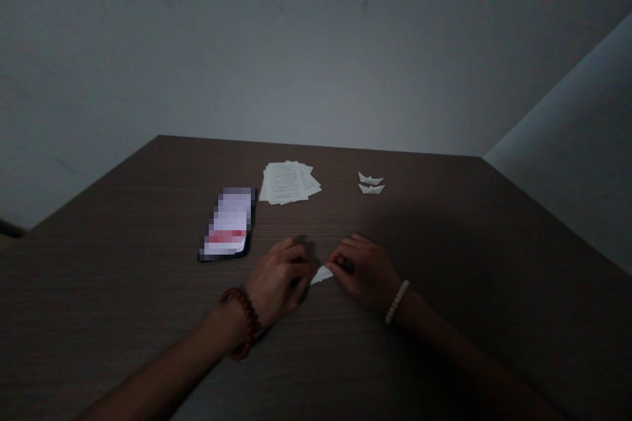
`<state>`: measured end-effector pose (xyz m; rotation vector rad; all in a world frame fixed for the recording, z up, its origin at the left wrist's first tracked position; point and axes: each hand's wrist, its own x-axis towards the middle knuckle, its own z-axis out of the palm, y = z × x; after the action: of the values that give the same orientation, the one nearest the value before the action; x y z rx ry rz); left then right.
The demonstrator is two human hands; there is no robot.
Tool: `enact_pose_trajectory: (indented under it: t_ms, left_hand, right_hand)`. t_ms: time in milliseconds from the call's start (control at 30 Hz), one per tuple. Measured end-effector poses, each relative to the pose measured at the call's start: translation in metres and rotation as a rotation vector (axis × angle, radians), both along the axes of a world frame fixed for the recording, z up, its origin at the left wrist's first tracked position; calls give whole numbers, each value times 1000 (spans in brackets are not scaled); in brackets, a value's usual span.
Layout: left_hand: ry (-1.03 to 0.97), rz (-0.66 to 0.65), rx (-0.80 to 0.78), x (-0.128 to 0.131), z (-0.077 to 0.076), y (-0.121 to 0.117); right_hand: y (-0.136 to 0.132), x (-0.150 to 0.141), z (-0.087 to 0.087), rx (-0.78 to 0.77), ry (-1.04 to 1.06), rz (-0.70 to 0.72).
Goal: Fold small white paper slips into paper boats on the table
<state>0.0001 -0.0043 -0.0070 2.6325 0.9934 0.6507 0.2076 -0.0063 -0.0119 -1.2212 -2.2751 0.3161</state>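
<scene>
Between my two hands, close above the table, is a small folded piece of white paper (pixel 322 274). My left hand (pixel 282 276) has its fingers curled at the paper's left end, with a brown bead bracelet on the wrist. At the right end, my right hand (pixel 364 271) pinches the paper between thumb and fingers; a pale bead bracelet is on that wrist. Parts of the paper's ends are hidden by my fingers. Farther back on the right lie two small folded paper boats (pixel 371 189), one just behind the other.
A fanned stack of printed paper sheets (pixel 286 183) lies beyond my left hand. A phone (pixel 229 222) with a lit, blurred screen rests left of it. The brown wooden table (pixel 123 263) meets a grey wall (pixel 316 46) at its far edge.
</scene>
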Motion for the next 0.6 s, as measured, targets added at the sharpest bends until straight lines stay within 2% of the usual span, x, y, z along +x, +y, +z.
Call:
enact_pose_trajectory:
  t_ms: [167,300,400,600]
  left_hand:
    - [177,-49,160,-2,1,-2]
    - [241,-44,186,-1,5,-3]
    - [224,-23,195,1,7,-5]
    - [138,-83,186,-1,8,-7]
  right_hand:
    - [-1,-1,-1,28,-42,7]
    - [-4,5,2,125,-130,60]
    - [-8,10,5,148,-195,135]
    - [-9,6,6,106,-229,40]
